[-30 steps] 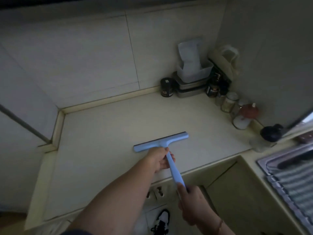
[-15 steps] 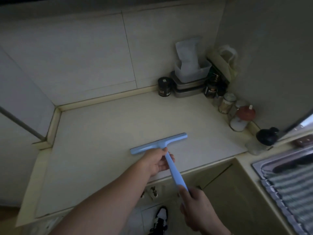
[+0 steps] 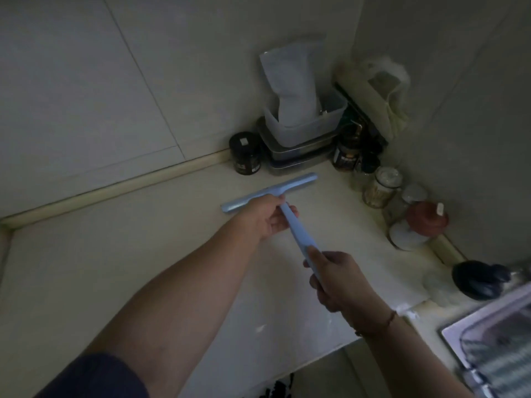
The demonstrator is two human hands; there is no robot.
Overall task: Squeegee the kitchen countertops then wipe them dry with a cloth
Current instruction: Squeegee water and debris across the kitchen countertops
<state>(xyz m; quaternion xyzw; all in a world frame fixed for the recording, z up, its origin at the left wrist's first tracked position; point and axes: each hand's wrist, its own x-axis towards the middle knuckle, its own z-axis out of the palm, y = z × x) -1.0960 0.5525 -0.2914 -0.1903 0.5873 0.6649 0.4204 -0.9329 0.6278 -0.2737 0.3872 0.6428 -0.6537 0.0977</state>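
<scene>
A light blue squeegee (image 3: 298, 185) lies with its blade across the pale countertop (image 3: 115, 268), far back near the wall and just in front of the stacked containers. My left hand (image 3: 265, 216) grips the handle right below the blade. My right hand (image 3: 336, 278) grips the lower end of the handle. No cloth is in view.
In the back right corner stand a black jar (image 3: 245, 153), stacked tins with a plastic tub (image 3: 304, 122), glass jars (image 3: 380, 186) and a red-lidded bottle (image 3: 418, 225). A dark-lidded container (image 3: 477, 280) sits by the sink (image 3: 488, 349) at the right. A raised lip (image 3: 115, 191) edges the counter.
Both hands have pushed the squeegee away from the front edge to the back of the counter, close to the containers. My head has moved forward over the counter.
</scene>
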